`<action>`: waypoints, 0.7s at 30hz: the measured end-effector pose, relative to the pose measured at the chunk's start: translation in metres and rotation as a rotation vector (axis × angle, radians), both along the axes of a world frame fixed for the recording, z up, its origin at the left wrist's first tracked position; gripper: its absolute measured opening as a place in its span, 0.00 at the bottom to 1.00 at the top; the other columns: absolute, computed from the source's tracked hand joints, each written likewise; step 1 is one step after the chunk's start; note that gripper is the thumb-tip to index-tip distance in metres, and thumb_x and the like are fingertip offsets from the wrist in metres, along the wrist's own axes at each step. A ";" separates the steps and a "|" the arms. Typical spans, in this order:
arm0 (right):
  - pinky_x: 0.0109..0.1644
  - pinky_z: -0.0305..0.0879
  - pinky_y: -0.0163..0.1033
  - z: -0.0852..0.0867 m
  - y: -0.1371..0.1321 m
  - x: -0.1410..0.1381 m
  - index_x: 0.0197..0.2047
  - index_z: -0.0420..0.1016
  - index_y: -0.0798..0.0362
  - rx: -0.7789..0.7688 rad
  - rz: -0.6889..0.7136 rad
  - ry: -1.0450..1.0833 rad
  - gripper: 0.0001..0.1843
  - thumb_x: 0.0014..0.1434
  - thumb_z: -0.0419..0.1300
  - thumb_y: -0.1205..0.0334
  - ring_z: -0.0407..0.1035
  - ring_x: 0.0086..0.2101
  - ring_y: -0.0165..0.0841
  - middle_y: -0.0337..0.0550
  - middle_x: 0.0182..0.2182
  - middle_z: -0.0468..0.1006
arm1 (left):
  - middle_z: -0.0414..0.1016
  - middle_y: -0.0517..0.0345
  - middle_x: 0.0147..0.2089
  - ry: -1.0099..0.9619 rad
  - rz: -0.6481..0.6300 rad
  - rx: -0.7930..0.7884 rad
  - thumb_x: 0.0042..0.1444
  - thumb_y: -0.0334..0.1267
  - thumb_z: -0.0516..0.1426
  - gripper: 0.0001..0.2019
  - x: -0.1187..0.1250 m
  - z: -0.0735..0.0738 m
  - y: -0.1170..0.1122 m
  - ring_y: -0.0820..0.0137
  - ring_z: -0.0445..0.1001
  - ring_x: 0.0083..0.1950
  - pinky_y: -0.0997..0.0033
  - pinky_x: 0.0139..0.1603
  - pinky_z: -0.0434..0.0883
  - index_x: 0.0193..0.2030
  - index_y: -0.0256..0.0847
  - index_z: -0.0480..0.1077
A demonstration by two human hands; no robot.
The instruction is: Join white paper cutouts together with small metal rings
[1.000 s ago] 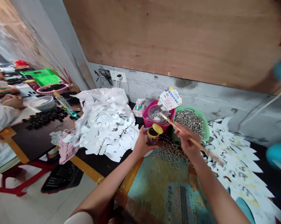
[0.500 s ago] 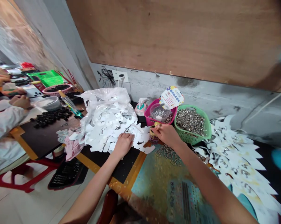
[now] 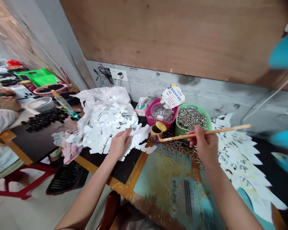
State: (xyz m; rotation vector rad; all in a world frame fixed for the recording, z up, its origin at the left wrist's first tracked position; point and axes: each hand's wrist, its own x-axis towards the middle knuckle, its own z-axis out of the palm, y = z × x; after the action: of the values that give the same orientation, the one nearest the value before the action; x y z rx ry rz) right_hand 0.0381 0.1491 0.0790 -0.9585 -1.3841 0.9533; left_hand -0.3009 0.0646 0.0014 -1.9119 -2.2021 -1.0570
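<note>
My left hand [image 3: 120, 144] lies over a spread of white cut-out pieces [image 3: 101, 127], its fingers stretched out across them; the thumb is partly hidden. My right hand [image 3: 205, 145] is closed around a long wooden brush [image 3: 227, 128], held nearly level. The brush's coated tip points left, close to a small jar [image 3: 155, 132] with dark contents and a yellow lid [image 3: 161, 126] tilted at its rim. Below the brush, loose metal rings [image 3: 175, 151] lie on the worn blue-brown work surface [image 3: 155, 179].
Behind the jar stand a pink basket [image 3: 150, 119] and a green basket [image 3: 207, 123] full of metal rings. White pointed strips [image 3: 244, 169] fan out at right. At left are cloths [image 3: 71, 148], black parts [image 3: 47, 120] and a co-worker's hands [image 3: 10, 103].
My right hand has moved right from the jar, and the brush now shows in it. The jar's opening is uncovered to view. My left hand has shifted slightly over the white pieces.
</note>
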 end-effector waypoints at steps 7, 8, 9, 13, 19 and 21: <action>0.15 0.56 0.30 -0.035 -0.034 0.082 0.25 0.80 0.54 -0.276 0.037 0.444 0.20 0.55 0.67 0.45 0.57 0.14 0.24 0.34 0.13 0.63 | 0.65 0.63 0.20 -0.367 0.008 0.008 0.65 0.51 0.52 0.19 0.079 0.006 -0.047 0.73 0.60 0.19 0.73 0.21 0.58 0.44 0.40 0.77; 0.15 0.56 0.30 -0.037 -0.042 0.091 0.26 0.81 0.53 -0.282 0.027 0.484 0.18 0.53 0.68 0.45 0.57 0.15 0.24 0.34 0.14 0.63 | 0.68 0.61 0.23 -0.434 -0.033 -0.026 0.66 0.51 0.51 0.19 0.100 0.001 -0.056 0.73 0.62 0.21 0.73 0.22 0.59 0.45 0.41 0.77; 0.16 0.57 0.30 -0.039 -0.050 0.099 0.27 0.82 0.52 -0.289 0.013 0.513 0.17 0.51 0.69 0.46 0.57 0.16 0.24 0.34 0.15 0.63 | 0.71 0.59 0.26 -0.601 -0.120 -0.080 0.66 0.50 0.51 0.19 0.122 -0.006 -0.064 0.72 0.65 0.23 0.73 0.23 0.60 0.47 0.41 0.77; 0.18 0.61 0.31 -0.052 -0.079 0.116 0.42 0.84 0.51 -0.306 -0.024 0.441 0.16 0.52 0.69 0.52 0.63 0.18 0.26 0.38 0.20 0.71 | 0.65 0.64 0.23 -0.797 -0.460 -0.405 0.63 0.41 0.53 0.19 0.190 -0.034 -0.088 0.72 0.63 0.22 0.73 0.23 0.58 0.59 0.44 0.71; 0.25 0.76 0.41 -0.086 -0.112 0.126 0.35 0.84 0.50 -0.334 -0.003 0.167 0.08 0.52 0.71 0.57 0.76 0.23 0.36 0.46 0.29 0.83 | 0.76 0.52 0.40 -0.311 -0.322 -0.505 0.60 0.36 0.55 0.24 0.208 -0.054 -0.102 0.62 0.77 0.35 0.65 0.35 0.68 0.64 0.49 0.64; 0.29 0.78 0.43 -0.094 -0.119 0.125 0.36 0.85 0.49 -0.339 0.014 0.152 0.08 0.52 0.71 0.57 0.78 0.25 0.38 0.46 0.31 0.84 | 0.77 0.47 0.47 -0.173 -0.277 -0.519 0.61 0.39 0.56 0.22 0.205 -0.056 -0.106 0.58 0.79 0.39 0.63 0.37 0.70 0.62 0.48 0.65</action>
State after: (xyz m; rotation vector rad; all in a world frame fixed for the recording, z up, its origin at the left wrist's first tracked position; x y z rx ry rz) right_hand 0.1632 0.0298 -0.0152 -1.1022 -1.1231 1.2712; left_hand -0.0956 -0.0414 -0.0546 -2.4780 -2.5561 -0.7453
